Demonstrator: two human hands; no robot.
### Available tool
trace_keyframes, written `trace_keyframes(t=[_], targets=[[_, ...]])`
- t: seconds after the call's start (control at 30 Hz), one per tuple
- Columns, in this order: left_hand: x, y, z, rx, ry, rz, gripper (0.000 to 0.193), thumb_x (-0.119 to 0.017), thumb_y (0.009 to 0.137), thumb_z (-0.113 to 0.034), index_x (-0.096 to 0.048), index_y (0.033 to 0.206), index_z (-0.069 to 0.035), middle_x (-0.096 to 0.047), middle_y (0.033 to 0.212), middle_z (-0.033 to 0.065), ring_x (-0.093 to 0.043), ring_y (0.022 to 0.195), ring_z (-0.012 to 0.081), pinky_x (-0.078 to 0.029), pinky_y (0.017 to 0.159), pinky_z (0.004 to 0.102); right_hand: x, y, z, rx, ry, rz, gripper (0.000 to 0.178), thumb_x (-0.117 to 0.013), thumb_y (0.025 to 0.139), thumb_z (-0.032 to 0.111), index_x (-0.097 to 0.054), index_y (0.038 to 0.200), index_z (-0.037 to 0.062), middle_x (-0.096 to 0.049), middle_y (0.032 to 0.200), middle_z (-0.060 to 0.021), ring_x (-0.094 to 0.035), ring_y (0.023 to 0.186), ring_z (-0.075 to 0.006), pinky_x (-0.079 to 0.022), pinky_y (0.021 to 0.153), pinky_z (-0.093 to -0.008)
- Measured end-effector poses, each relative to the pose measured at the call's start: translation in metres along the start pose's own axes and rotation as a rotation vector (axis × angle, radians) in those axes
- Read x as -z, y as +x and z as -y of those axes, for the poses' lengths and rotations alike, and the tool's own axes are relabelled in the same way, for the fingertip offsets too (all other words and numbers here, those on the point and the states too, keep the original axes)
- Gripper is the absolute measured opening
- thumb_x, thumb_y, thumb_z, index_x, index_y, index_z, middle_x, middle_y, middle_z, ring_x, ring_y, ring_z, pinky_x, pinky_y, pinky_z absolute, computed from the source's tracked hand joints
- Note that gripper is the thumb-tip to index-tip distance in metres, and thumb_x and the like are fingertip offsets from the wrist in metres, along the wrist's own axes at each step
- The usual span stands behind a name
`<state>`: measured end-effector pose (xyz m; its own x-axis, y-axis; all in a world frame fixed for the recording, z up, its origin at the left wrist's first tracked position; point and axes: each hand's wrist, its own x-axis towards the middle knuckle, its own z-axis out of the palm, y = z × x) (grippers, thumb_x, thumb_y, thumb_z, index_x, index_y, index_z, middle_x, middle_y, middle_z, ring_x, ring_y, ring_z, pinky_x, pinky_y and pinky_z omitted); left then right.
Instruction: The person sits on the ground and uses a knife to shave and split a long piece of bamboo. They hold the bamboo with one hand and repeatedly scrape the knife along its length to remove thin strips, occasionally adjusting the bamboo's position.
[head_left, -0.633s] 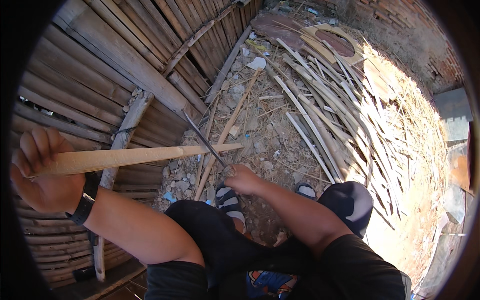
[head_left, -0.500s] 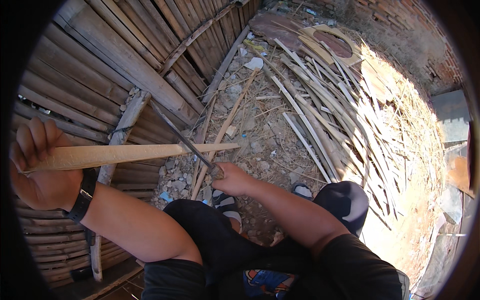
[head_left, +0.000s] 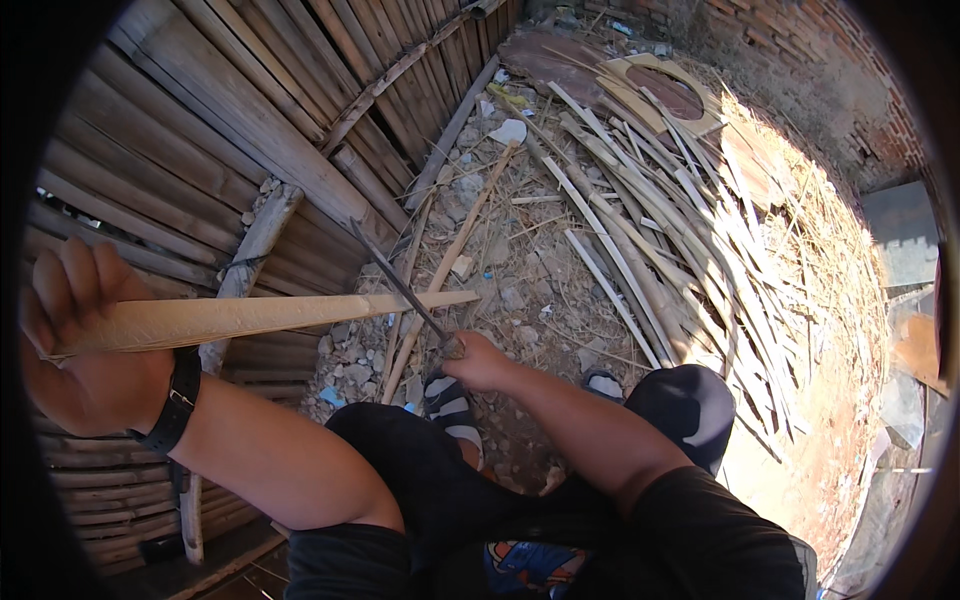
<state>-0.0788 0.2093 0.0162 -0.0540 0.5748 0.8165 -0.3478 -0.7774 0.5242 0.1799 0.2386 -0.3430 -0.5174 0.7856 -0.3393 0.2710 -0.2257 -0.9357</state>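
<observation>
My left hand [head_left: 95, 340], raised at the far left, is closed around the wide end of a pale bamboo strip [head_left: 250, 315]. The strip tapers to the right and reaches out over the rubble in front of my knees. My right hand [head_left: 482, 362] grips the short handle of a long, dark-bladed knife [head_left: 388, 268]. Its blade slants up to the left and crosses the strip near the narrow end, seemingly against it. Most of the handle is hidden in my fist.
A bamboo wall [head_left: 200, 150] with a leaning pole [head_left: 255, 235] stands close on the left. Stones and plaster bits [head_left: 500, 290] cover the ground ahead. To the right lies a pile of split bamboo strips [head_left: 650, 220]. A brick wall [head_left: 820, 50] rises beyond.
My right hand and the knife have shifted right along the strip, toward its narrow end. My left hand and the strip's wide end have dropped slightly.
</observation>
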Motion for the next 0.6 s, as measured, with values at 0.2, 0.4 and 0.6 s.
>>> trace_keyframes(t=[0.2, 0.4, 0.6], targets=[[0.019, -0.001, -0.010, 0.046, -0.035, 0.074, 0.021, -0.053, 0.090, -0.024, -0.044, 0.073, -0.018, -0.033, 0.072, -0.0033, -0.031, 0.068, 0.0108, -0.026, 0.064, 0.0271, 0.000, -0.010, 0.027, -0.131, 0.081, 0.099, 0.036, -0.067, 0.078, 0.017, -0.060, 0.108, -0.0020, -0.064, 0.071, -0.0152, -0.062, 0.053, -0.0227, -0.051, 0.055, -0.0351], [0.000, 0.002, 0.000, 0.024, -0.038, 0.037, 0.022, -0.054, 0.090, -0.025, -0.043, 0.072, -0.018, -0.033, 0.072, -0.0029, -0.031, 0.068, 0.0110, -0.027, 0.065, 0.0276, -0.001, 0.001, -0.013, 0.070, -0.035, -0.011, 0.034, -0.066, 0.079, 0.016, -0.060, 0.107, -0.0018, -0.064, 0.072, -0.0118, -0.062, 0.055, -0.0195, -0.051, 0.053, -0.0334], [0.011, -0.003, -0.008, 0.043, -0.043, 0.056, 0.021, -0.052, 0.091, -0.025, -0.044, 0.072, -0.018, -0.034, 0.072, -0.0025, -0.031, 0.068, 0.0113, -0.027, 0.065, 0.0276, 0.010, -0.002, -0.012, -0.215, 0.064, 0.075, 0.039, -0.067, 0.077, 0.019, -0.060, 0.108, -0.0034, -0.067, 0.082, -0.0190, -0.068, 0.068, -0.0266, -0.054, 0.062, -0.0376]])
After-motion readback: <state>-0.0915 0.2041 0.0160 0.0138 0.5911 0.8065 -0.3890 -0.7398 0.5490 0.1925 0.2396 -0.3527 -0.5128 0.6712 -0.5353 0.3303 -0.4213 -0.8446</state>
